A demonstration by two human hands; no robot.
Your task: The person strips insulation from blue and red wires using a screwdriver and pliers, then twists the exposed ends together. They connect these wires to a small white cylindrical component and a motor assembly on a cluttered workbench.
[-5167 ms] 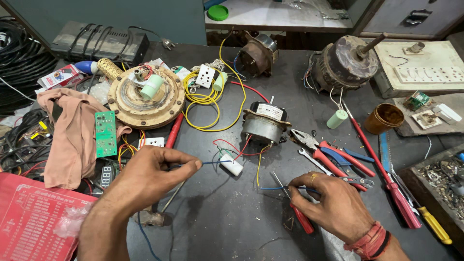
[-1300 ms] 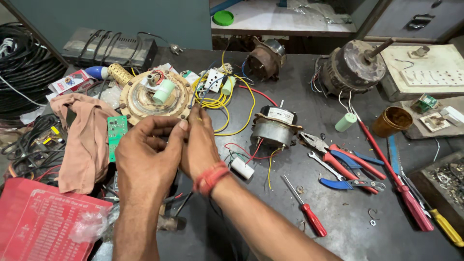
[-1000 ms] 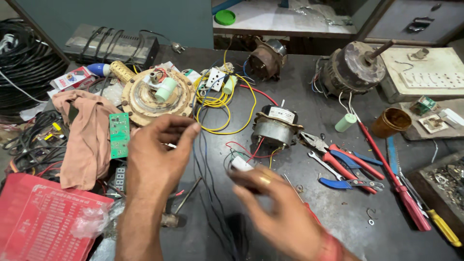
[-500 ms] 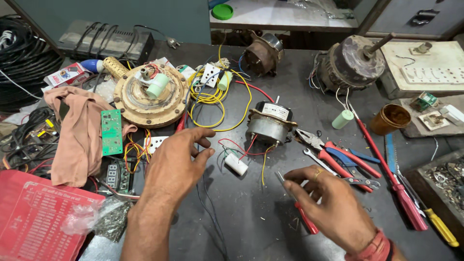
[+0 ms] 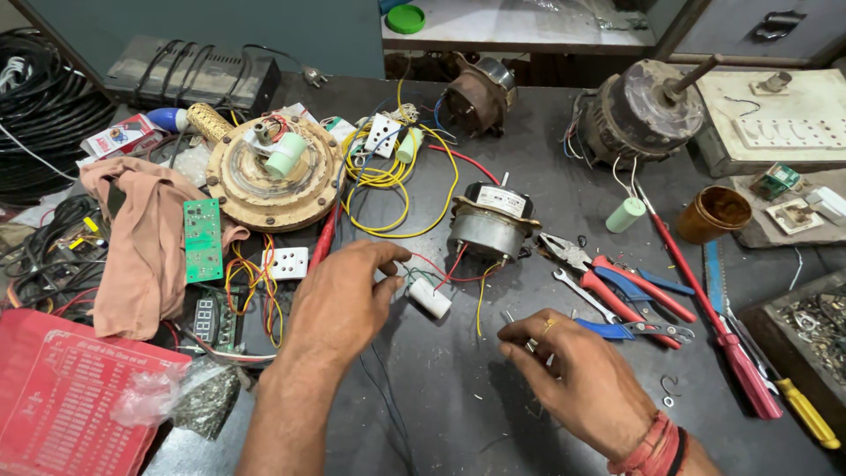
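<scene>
My left hand (image 5: 339,304) is at the middle of the dark workbench (image 5: 458,414), thumb and forefinger pinched on thin dark wire beside a small white capacitor (image 5: 431,298). Red and yellow leads run from the capacitor to a small grey motor (image 5: 492,225) just behind it. My right hand (image 5: 577,375) is lower right, knuckles up, with the fingers curled down around a screwdriver. Only the screwdriver's thin metal shaft (image 5: 510,316) pokes out; the handle is hidden under the hand.
Red-handled pliers (image 5: 608,273), a blue cutter (image 5: 630,326) and a spanner lie right of my right hand, long red and yellow tools (image 5: 749,379) beyond. A round motor plate (image 5: 269,172), green circuit board (image 5: 203,240), pink cloth (image 5: 141,238) and red sheet (image 5: 62,397) crowd the left.
Both hands were together near the yellow wires a second ago. My right hand has swung down to the right onto the screwdriver, and my left hand has dropped beside the white capacitor.
</scene>
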